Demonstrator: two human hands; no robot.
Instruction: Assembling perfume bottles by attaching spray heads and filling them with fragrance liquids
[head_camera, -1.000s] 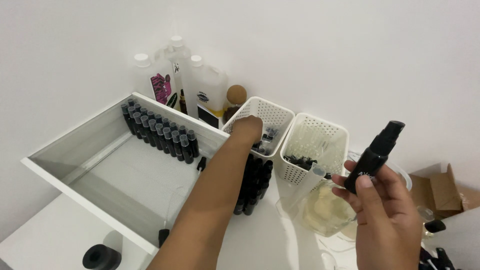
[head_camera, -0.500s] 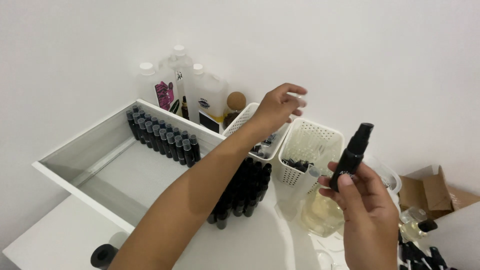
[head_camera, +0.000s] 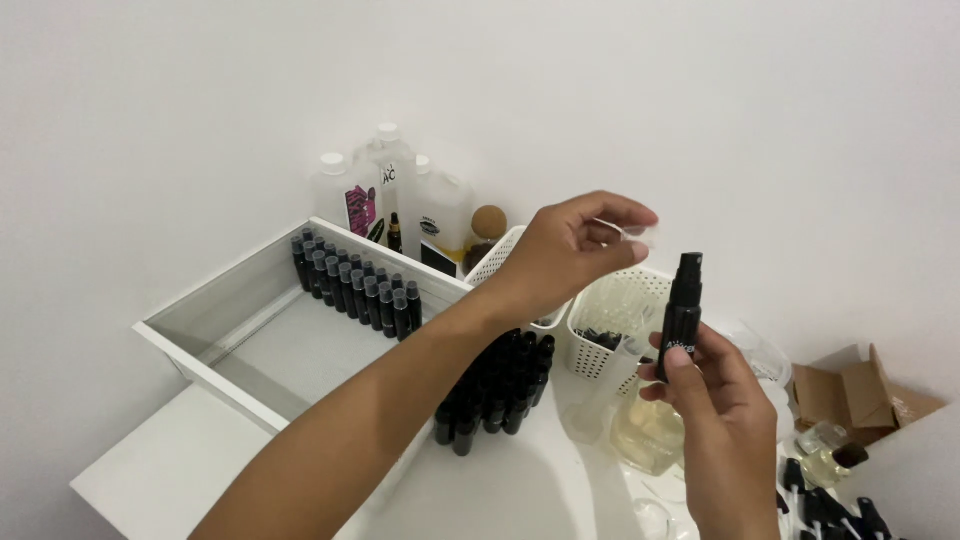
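Spray bottle (head_camera: 682, 318), black, upright in right hand (head_camera: 722, 430), fingers closed round its base, right of centre. Left hand (head_camera: 570, 252) pinches small clear cap (head_camera: 640, 237) just above-left, over white baskets (head_camera: 610, 325). Keep bottle vertical; line cap squarely over nozzle.

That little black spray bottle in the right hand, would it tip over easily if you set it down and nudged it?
Probably yes: the black spray bottle is tall and thin with a narrow base. It looks light, since the right hand holds it upright with fingertips alone. Being round, it would likely roll once it fell over.
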